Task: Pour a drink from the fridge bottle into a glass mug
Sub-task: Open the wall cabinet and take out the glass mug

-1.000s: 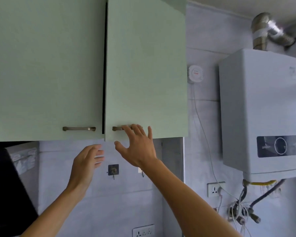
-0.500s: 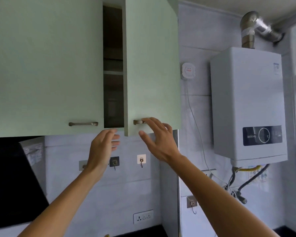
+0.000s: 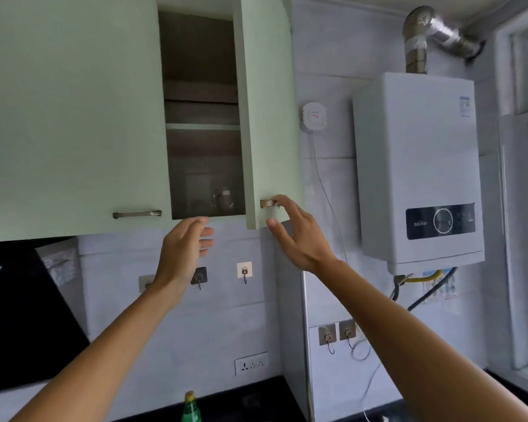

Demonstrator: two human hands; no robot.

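Both arms are up. The left hand [image 3: 183,254] hovers just under the cabinet's bottom edge, at 12 o'clock of the view's centre. Its grip is wide and relaxed and holds nothing. The right hand [image 3: 299,236] sits at 2 o'clock of it. Its fingertips are hooked over the door handle [image 3: 268,203], and the thumb is spread loose below the door's lower edge. It's a light hold made with the fingertips alone.

The cabinet door [image 3: 265,117] stands swung out, and the inside is dark. On the lower shelf, at 12 o'clock of the left hand, is what looks like a glass mug [image 3: 223,200], dim but with a handle showing. So I'd call this the fetch-the-mug step, with pouring a long way off.

The next move calls for the left hand to rise over the cabinet's lip, reach in and close round that mug. The opening is narrow, and the door's edge runs close beside the route.

Down at 6 o'clock a green bottle [image 3: 191,408] with a yellow cap stands on the black desk [image 3: 250,397]. I can't tell whether it's the fridge bottle. On the wall behind are hooks [image 3: 244,271] and a socket [image 3: 251,363]. A black range hood [image 3: 22,315] slants in at 8 o'clock. The white water heater [image 3: 415,166] hangs at 3 o'clock, well clear of the reach.
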